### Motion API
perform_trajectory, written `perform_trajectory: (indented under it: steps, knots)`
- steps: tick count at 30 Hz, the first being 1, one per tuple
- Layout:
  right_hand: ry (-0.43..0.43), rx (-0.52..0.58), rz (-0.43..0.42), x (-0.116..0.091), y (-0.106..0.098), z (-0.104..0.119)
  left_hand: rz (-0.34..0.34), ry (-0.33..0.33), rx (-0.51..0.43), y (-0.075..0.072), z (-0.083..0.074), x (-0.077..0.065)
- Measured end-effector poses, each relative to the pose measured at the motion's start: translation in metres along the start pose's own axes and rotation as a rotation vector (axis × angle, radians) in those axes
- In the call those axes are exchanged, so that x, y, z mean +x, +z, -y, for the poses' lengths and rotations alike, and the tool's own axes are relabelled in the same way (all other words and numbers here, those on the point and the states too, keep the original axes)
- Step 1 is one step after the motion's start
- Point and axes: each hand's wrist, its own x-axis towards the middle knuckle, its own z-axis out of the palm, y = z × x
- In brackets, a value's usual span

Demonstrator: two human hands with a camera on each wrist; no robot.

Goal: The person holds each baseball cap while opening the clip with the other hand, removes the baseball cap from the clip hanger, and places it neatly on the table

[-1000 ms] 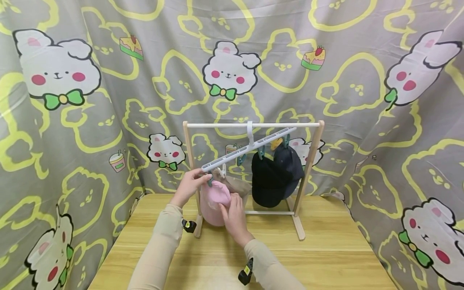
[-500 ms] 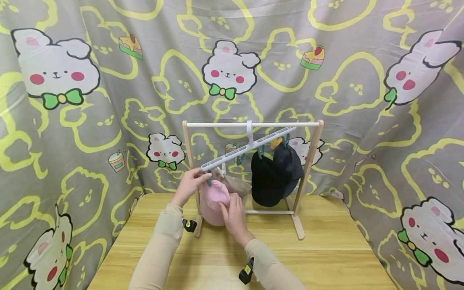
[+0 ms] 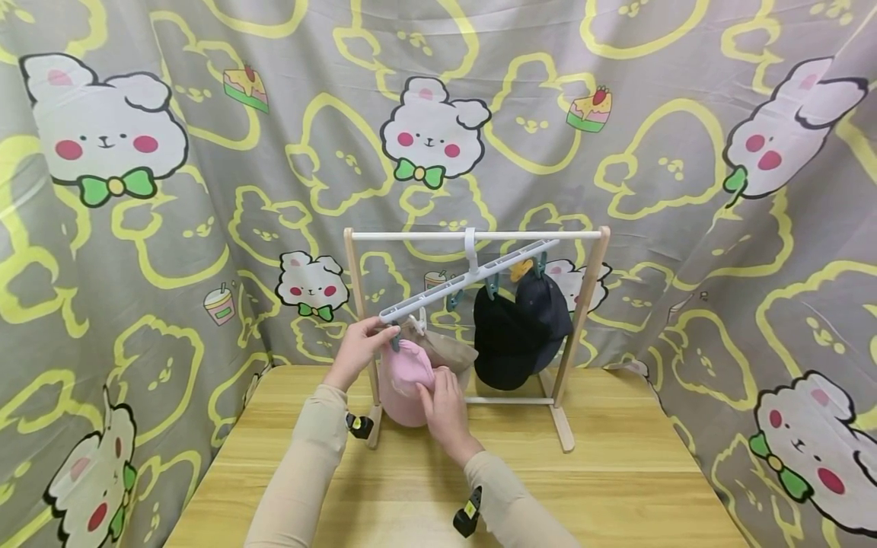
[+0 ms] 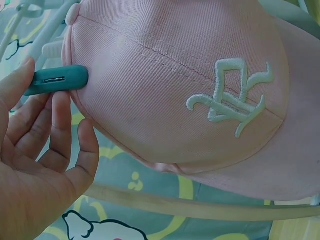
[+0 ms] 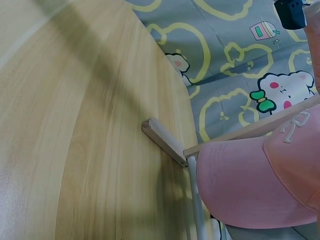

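Currently, left hand (image 4: 45, 155): teal clip (image 4: 57, 80) pinched between thumb and fingers; edge of pink cap (image 4: 145, 95) overlapped by the clip's nose, though whether the bite is fully closed cannot be told; right hand (image 3: 447, 407): pink cap apparently pinched at its right side; pink cap: hung beneath the low left end of the white hanger (image 3: 438, 295), brim downward, pale embroidery borne on the crown. Change over the last second: slight; both grips are kept, the hanger's tilt is unaltered, and only a small rightward shift of the pink cap and of the tan cap (image 3: 448, 352) behind it seems to be shown; by judgement, a steadying stage is meant, the cap being held at the clip with neither hand let go. Farther out: white clip (image 3: 419, 321), set above the tan cap; black cap (image 3: 503, 350), hung toward the hanger's right end; dark blue cap (image 3: 555, 301), partly hidden behind it; yellow clip (image 3: 522, 269), placed above the two; wooden rack (image 3: 585, 320), stood on the table (image 3: 617, 464); patterned curtain (image 3: 534, 190), draped behind.
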Motion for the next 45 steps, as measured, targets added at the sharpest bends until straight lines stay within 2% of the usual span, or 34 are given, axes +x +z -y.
perform_trajectory:
  steps: [14, 30, 41, 45]
  knots:
    - [0.010, 0.014, 0.023, -0.002, -0.005, -0.001, -0.010, 0.002, 0.001, 0.003, 0.002, 0.000]
    - [-0.039, -0.014, -0.010, -0.007, -0.004, -0.007, -0.046, 0.003, -0.006, 0.009, 0.005, 0.000]
    - [-0.041, 0.003, 0.005, -0.008, -0.006, -0.009, -0.056, 0.000, -0.035, 0.010, 0.005, 0.001]
    - [-0.050, -0.019, 0.012, -0.015, -0.006, -0.013, -0.091, 0.005, -0.078, 0.006, 0.004, 0.003]
